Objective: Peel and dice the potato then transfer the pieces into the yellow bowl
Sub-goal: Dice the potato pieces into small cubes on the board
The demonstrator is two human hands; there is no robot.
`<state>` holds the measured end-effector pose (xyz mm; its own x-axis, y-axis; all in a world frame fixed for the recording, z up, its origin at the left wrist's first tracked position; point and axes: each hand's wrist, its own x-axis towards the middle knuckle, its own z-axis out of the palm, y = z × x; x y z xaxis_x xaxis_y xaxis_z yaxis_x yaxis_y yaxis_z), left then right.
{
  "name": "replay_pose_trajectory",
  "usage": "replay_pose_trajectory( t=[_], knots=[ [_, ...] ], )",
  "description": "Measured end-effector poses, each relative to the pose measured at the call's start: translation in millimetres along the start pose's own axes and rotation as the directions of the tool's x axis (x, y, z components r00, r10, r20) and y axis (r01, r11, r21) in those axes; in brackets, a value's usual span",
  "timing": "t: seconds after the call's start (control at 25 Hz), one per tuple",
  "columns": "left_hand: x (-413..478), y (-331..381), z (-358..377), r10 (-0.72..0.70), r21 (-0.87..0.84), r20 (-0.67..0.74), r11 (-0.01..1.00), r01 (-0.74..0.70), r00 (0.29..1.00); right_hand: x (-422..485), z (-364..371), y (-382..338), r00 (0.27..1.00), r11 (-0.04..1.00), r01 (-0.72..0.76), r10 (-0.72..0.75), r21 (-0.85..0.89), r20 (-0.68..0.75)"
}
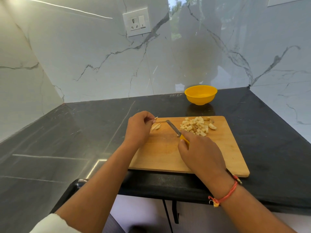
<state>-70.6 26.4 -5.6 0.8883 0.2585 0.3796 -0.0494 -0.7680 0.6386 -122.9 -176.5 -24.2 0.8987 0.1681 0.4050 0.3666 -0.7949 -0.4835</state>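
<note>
The left hand (138, 127) pinches a thin potato slice (159, 122) between thumb and fingertips, held flat at the far left corner of the wooden cutting board (168, 157), while the right hand (200, 153) is closed around the yellow handle of a knife (175, 130). The blade slants up and to the left, its tip touching the free end of the slice. Just below the slice, partly hidden by the left hand's fingers, a larger potato piece (156, 127) lies on the board beside its left edge. A heap of diced potato (197, 126) sits near the board's far edge, toward the far right corner, well apart from the slice; a few pieces in it show brownish patches. The board lies on a black countertop (67, 132), its near edge reaching the countertop's front edge. The yellow bowl (200, 95) stands beyond the board's far edge, close to the countertop's back edge by the marble wall; whether it holds anything cannot be told. A red thread bracelet (225, 194) circles the right wrist, and a white sleeve (50, 224) shows on the left arm. A white wall socket (136, 22) is set in the marble above the countertop.
</note>
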Motion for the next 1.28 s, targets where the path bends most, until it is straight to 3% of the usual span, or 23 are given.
replay_pose_trajectory(
  t=[0.28,0.6,0.92,1.28],
  knots=[
    [-53.9,20.0,8.7,0.061,0.018,0.179,0.998,-0.065,0.982,-3.5,-6.2,-3.3,1.000,0.999,-0.007,0.007,0.032,0.031],
    [-59.7,17.6,11.5,0.075,0.089,0.090,0.993,-0.083,0.993,-26.0,-17.3,-6.5,0.994,0.999,-0.008,0.013,-0.047,0.106],
    [-58.4,15.3,11.5,0.026,0.052,0.099,0.998,-0.032,0.995,-28.2,-17.1,-14.2,0.995,0.992,0.018,-0.005,-0.128,0.103],
    [-57.4,18.1,9.5,-0.012,0.029,0.119,1.000,0.008,0.993,-10.9,-6.9,-21.2,0.976,0.978,0.065,-0.021,-0.199,0.216]
  ],
)
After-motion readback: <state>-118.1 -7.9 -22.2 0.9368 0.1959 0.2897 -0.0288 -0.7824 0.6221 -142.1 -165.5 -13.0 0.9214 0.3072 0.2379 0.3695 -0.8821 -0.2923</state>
